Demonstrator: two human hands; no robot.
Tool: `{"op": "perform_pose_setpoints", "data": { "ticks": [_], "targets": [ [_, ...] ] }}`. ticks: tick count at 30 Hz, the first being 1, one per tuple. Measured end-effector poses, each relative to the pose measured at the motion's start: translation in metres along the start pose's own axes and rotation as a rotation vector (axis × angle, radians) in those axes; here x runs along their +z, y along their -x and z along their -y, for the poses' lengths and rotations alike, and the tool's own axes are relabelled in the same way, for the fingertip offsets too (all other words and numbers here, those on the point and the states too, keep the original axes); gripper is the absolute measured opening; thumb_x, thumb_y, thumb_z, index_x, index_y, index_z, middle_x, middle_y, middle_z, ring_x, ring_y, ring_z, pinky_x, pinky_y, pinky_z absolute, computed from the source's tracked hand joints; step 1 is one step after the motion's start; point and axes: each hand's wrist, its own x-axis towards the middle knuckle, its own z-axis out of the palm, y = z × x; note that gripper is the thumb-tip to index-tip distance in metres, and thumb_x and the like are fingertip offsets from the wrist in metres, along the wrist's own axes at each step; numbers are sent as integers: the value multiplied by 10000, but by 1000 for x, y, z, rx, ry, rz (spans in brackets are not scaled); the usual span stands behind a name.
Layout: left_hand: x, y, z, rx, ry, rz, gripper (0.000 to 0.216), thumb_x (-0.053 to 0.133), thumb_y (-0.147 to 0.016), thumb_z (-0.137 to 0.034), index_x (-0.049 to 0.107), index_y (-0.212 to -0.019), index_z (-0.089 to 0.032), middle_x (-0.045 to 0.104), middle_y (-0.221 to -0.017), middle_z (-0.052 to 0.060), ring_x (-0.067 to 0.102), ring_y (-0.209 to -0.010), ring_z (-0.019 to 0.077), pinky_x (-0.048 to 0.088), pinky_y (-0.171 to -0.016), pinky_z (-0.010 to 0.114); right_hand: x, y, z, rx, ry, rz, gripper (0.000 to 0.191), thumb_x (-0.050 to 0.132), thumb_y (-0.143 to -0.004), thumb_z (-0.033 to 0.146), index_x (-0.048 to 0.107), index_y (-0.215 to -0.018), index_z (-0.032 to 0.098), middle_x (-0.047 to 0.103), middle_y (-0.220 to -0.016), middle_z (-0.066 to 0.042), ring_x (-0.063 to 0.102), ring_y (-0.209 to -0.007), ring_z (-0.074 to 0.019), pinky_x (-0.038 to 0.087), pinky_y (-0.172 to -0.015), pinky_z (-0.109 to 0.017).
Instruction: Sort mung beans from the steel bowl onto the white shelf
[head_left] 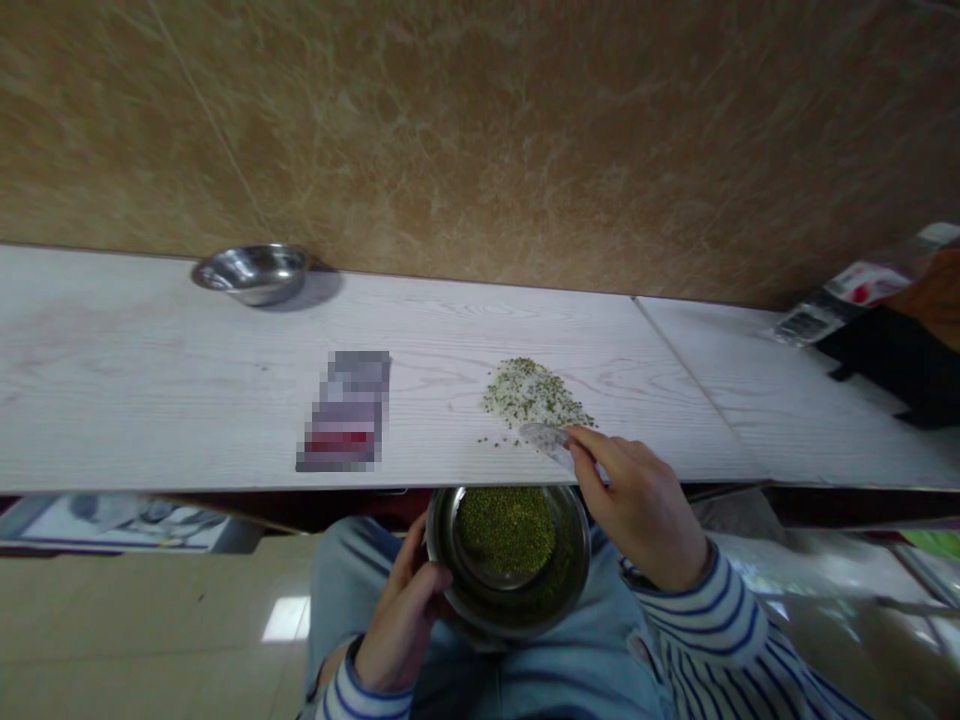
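My left hand [409,615] grips the left rim of a metal bowl [566,590], held over my lap just below the table's front edge. Small green beans [510,530], which look like mung beans, lie in this bowl. On the table above it is a pile of white grains mixed with green beans [532,392], with a few loose beans at its near side. My right hand [637,500] is closed on the end of a shiny, pale spoon [547,440]. The spoon's tip is at the pile's near edge.
An open metal bowl [259,278] stands near the wall at the back left. A pixelated phone-shaped object [346,410] lies left of the pile. A clear bottle with a label [855,290] and a black object [885,355] are at the far right.
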Motion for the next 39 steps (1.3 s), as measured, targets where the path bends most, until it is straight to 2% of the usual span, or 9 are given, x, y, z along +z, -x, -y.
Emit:
{"op": "perform_pose_setpoints", "data": {
  "ticks": [13,18,23,28,33,39],
  "targets": [
    [2,2,-3,-13,-11,9,635,582,-591,-154,529,-1217,-251,651,-851,11,547,-662,162,431,-524,266,-5,2,6,-8,-15,27,265,422,-895,219,620,-1066,173,706,-868,-62,641,-754,-175,485,-723,-322],
    [0,1,-3,-17,-13,-15,675,590,-586,-158,505,-1250,-247,661,-973,37,566,-694,173,443,-547,279,-6,7,5,-10,-60,51,255,429,-895,206,613,-1067,174,705,-867,-58,641,-761,-172,488,-727,-321],
    [1,2,-4,-14,-8,1,674,589,-577,-151,515,-1241,-238,654,-861,19,552,-666,165,431,-534,269,-7,8,6,-27,-81,55,250,435,-892,197,614,-1063,171,702,-873,-57,638,-765,-169,489,-740,-328],
    [3,3,-5,-8,-11,9,675,577,-584,-145,496,-1249,-229,645,-839,20,536,-626,158,427,-509,267,-4,5,14,-32,-90,71,237,444,-890,194,613,-1052,160,696,-857,-57,628,-747,-173,484,-721,-331],
    [2,4,-6,0,-3,6,675,567,-590,-140,490,-1255,-230,634,-823,17,527,-641,155,410,-513,254,3,0,19,-33,-98,61,238,439,-889,189,610,-1052,163,700,-869,-57,631,-756,-175,486,-724,-329],
    [0,4,-6,-8,-16,-14,688,579,-580,-154,492,-1258,-234,646,-866,29,543,-647,170,432,-524,281,4,1,7,19,-53,7,255,431,-880,199,623,-1042,157,712,-866,-64,656,-756,-181,508,-718,-327]
  ]
}}
